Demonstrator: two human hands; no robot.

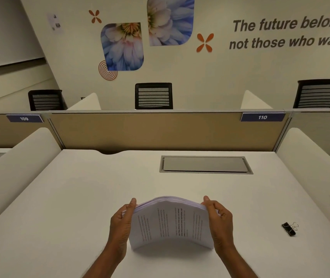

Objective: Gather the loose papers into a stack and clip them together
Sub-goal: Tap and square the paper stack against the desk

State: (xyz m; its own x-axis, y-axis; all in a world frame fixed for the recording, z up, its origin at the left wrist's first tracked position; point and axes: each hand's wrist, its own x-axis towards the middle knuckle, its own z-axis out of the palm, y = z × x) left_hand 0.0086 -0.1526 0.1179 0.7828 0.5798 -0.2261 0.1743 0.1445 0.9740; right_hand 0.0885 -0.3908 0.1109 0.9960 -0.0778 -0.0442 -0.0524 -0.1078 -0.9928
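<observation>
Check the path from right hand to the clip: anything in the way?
Nothing visible. The clip lies on bare desk, off to the side of the right hand. That hand and the left hand both hold the stack.

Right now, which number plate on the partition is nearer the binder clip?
The plate reading 110, at the right end of the partition, the side where the binder clip lies; the 109 plate is far to the left.
</observation>
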